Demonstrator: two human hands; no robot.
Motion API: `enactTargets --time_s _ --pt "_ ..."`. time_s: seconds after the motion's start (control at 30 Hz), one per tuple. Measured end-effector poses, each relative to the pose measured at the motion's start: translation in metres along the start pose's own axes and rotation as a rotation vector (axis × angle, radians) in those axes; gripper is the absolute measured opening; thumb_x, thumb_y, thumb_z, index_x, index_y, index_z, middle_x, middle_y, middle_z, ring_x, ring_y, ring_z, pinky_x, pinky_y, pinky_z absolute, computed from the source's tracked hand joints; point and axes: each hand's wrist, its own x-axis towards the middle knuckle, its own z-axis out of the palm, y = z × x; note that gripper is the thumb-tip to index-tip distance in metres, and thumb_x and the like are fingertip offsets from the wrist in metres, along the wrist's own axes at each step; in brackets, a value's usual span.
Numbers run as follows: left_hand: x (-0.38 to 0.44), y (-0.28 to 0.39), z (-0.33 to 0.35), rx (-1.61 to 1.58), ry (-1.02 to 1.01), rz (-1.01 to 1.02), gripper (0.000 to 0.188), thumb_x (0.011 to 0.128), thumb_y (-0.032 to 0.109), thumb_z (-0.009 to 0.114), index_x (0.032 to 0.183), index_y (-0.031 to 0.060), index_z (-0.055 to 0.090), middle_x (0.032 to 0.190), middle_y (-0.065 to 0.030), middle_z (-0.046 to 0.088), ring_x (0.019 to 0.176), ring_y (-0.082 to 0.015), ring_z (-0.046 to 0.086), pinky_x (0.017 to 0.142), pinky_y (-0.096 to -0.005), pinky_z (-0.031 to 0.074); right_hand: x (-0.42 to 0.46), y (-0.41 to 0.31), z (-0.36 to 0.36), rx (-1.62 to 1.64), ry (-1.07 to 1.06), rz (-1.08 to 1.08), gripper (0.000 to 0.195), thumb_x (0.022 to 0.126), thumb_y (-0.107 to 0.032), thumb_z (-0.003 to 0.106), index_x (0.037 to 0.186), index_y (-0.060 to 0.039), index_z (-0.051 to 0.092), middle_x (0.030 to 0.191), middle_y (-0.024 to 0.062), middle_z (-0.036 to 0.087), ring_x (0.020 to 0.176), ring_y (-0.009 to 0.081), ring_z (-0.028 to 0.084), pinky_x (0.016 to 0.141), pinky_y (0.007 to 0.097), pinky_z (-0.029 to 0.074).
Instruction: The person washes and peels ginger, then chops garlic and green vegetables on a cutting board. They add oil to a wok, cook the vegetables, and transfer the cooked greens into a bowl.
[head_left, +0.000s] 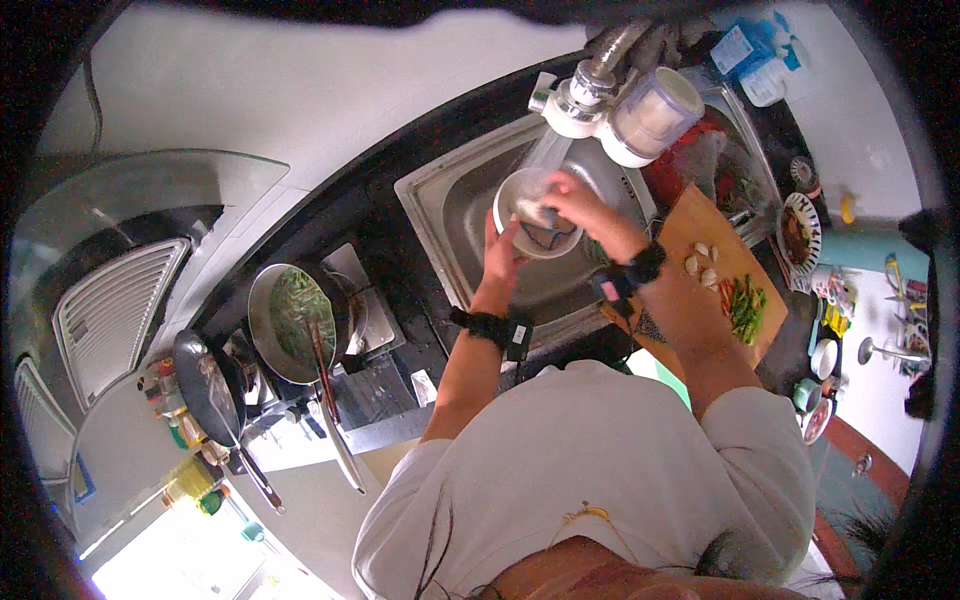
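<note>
Over the stainless steel sink (469, 225), my left hand (504, 255) holds a white bowl (566, 244) by its near left side, thumb at the rim. My right hand (574, 199) reaches over the bowl's right side, fingers bent at a pale, blurred thing inside; whether they grip it I cannot tell. A dark curved pattern shows inside the bowl. Water sprays from the faucet (574, 109), which carries a clear filter cartridge (658, 105), down at the bowl's far side. Black bands are on both wrists.
Right of the sink, a wooden cutting board (739, 255) bears garlic cloves (701, 259), cut green stalks (748, 311) and red strips. At left, a pot (259, 322) of greens with chopsticks (324, 367) stands on the stove beside a dark frying pan (199, 382). A patterned plate (810, 225) lies far right.
</note>
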Motion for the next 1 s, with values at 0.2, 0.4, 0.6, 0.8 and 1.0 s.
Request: enactTargets --time_s 0.2,0.4,0.6,0.8,1.0 --pt "-0.017 0.011 0.018 -0.015 -0.078 0.05 0.054 0.083 0.046 0.042 0.128 0.0228 0.023 0.122 -0.0073 0.039 0.101 -0.0258 0.048 0.066 -0.0427 0.048 0.005 0.017 0.056 -0.149 0.256 0.152 0.032 0.08 -0.022 0.051 0.1 0.0024 0.048 0.088 0.0132 0.053 0.081 0.0193 0.05 0.069 0.033 0.042" --pt "-0.012 0.023 0.007 0.001 -0.104 0.052 0.056 0.083 0.047 0.04 0.13 0.0228 0.019 0.121 -0.0105 0.039 0.1 -0.0299 0.048 0.061 -0.0444 0.051 -0.017 -0.026 0.05 0.659 -0.342 0.108 0.027 0.083 -0.027 0.046 0.097 -0.005 0.053 0.084 0.0002 0.053 0.077 0.0121 0.048 0.068 0.0275 0.039" --pt "-0.016 0.026 0.013 0.059 -0.062 0.163 0.055 0.084 0.038 0.045 0.13 0.0225 0.02 0.119 -0.0103 0.04 0.098 -0.0305 0.049 0.059 -0.0442 0.052 -0.015 -0.013 0.022 -0.839 -0.417 0.08 0.025 0.079 -0.022 0.047 0.092 -0.005 0.06 0.087 0.0109 0.059 0.08 0.0225 0.056 0.073 0.0334 0.043" --pt "-0.024 0.014 0.018 -0.034 -0.002 0.054 0.052 0.082 0.04 0.046 0.126 0.022 0.026 0.116 -0.0083 0.044 0.096 -0.0282 0.051 0.061 -0.0424 0.051 -0.015 0.009 0.035 -1.082 0.239 -0.275 0.02 0.074 -0.007 0.047 0.09 0.0005 0.057 0.097 0.0182 0.051 0.079 0.0337 0.05 0.071 0.0428 0.042" --pt "-0.004 0.006 0.01 -0.068 -0.232 -0.076 0.058 0.08 0.052 0.039 0.123 0.0139 0.033 0.116 -0.0082 0.045 0.098 -0.0248 0.051 0.067 -0.0381 0.05 0.01 -0.003 0.038 -0.694 0.163 -0.214 0.021 0.069 -0.007 0.051 0.087 0.0041 0.052 0.086 0.0217 0.053 0.082 0.031 0.053 0.069 0.0415 0.042"
